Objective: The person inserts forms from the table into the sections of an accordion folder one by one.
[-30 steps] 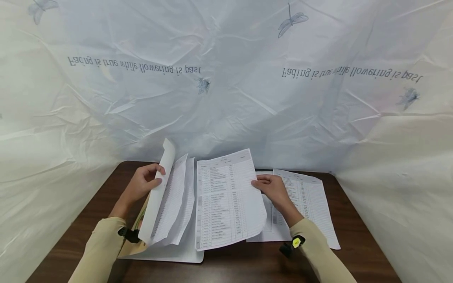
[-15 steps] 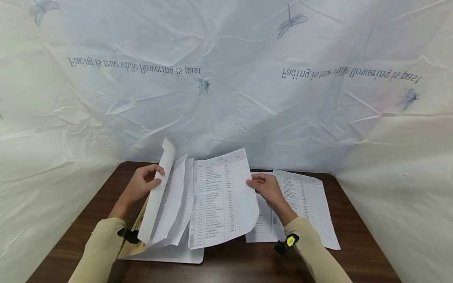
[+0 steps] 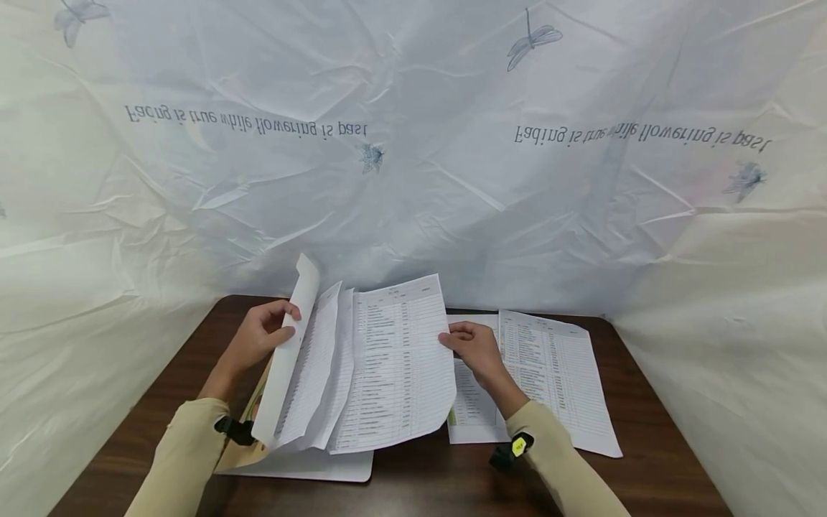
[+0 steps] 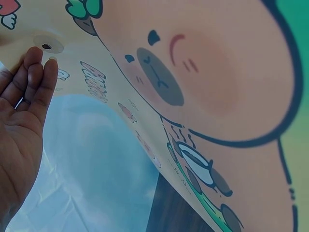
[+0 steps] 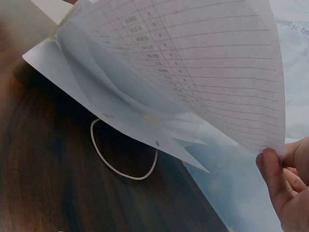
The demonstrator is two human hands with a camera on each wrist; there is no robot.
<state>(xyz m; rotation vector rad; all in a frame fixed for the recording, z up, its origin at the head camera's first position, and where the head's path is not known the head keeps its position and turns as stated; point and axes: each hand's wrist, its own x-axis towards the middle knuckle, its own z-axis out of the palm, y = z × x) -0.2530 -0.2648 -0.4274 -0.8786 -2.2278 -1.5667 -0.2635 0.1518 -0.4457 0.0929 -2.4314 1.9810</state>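
My left hand (image 3: 258,334) holds up the raised cover of a folder (image 3: 288,359), thumb and fingers at its edge. White shows on the cover's inner side, and a cartoon bear fills its outer side (image 4: 203,72) in the left wrist view. Lined, printed pages (image 3: 313,366) stand fanned inside the folder. My right hand (image 3: 477,352) pinches the right edge of a printed sheet (image 3: 394,366) between thumb and fingers. That sheet is tilted up over the folder, its left edge against the other pages. The right wrist view shows the same pinch at the sheet's corner (image 5: 256,121).
Right of the folder, more printed sheets (image 3: 555,373) lie on the dark wooden table (image 3: 646,445), partly behind my right forearm. A pale elastic loop (image 5: 126,176) sticks out from the folder's edge. Behind the table hangs a wrinkled white sheet with lettering (image 3: 420,179).
My right hand has moved left with the printed sheet, bringing it closer to the folder's pages and uncovering more of the papers at the right. My left hand and the cover have stayed put.
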